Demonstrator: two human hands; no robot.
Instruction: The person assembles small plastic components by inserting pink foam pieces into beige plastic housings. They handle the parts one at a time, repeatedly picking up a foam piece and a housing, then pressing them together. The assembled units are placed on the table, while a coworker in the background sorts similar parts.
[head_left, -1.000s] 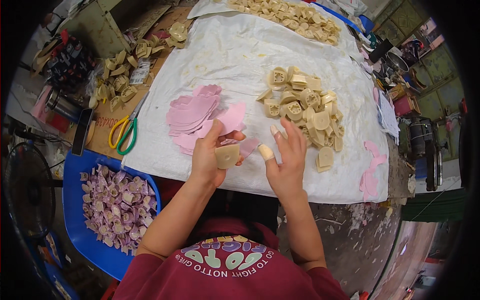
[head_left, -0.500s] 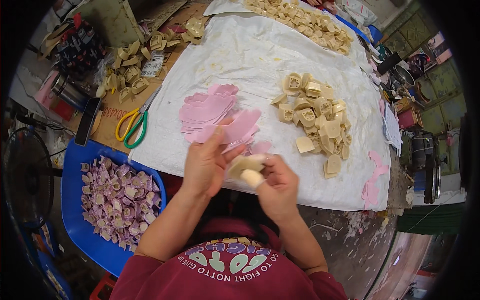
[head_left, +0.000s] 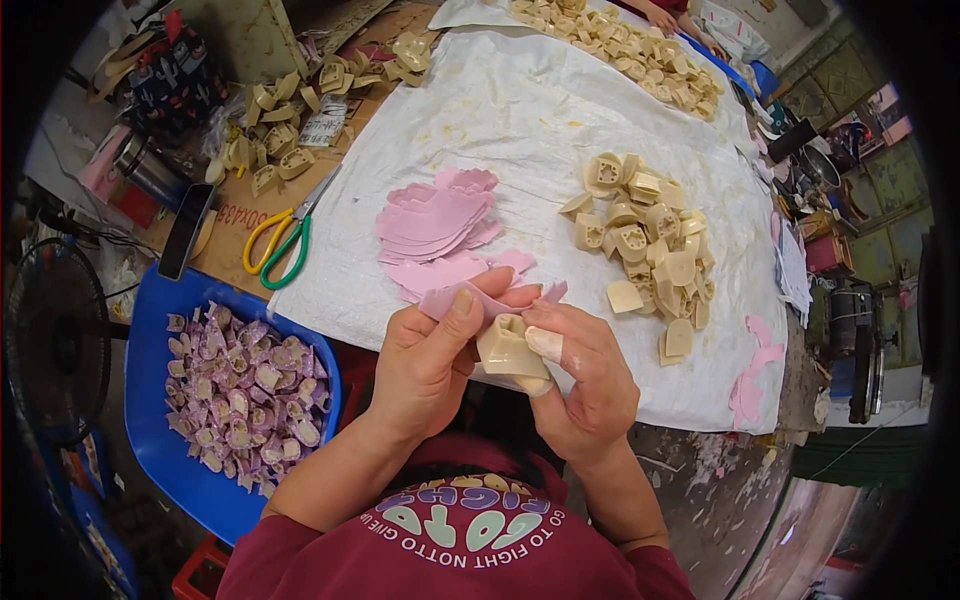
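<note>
Close in front of me, a beige plastic shoe heel [head_left: 508,352] is held between the fingers and thumb of my right hand [head_left: 592,385], whose thumb and index finger wear pale finger covers. My left hand [head_left: 425,345] pinches a thin pink cut piece [head_left: 436,300], which lies along the heel's far side, with its other end by my right fingertips. Just beyond my hands is a fanned stack of pink pieces [head_left: 430,222] on the white cloth [head_left: 500,110]. To its right sits a heap of bare beige heels [head_left: 665,250].
Left of me a blue tub [head_left: 150,400] holds many purple-covered heels [head_left: 245,395]. Scissors [head_left: 290,240] and a phone [head_left: 187,230] lie at the table's left side. Pink scraps [head_left: 750,375] lie at the right edge. Another person's hand [head_left: 660,18] shows beyond the far heels [head_left: 620,55].
My left hand has brought a pink piece from the stack toward me. My right hand has turned the heel, and both hands now meet at it.
</note>
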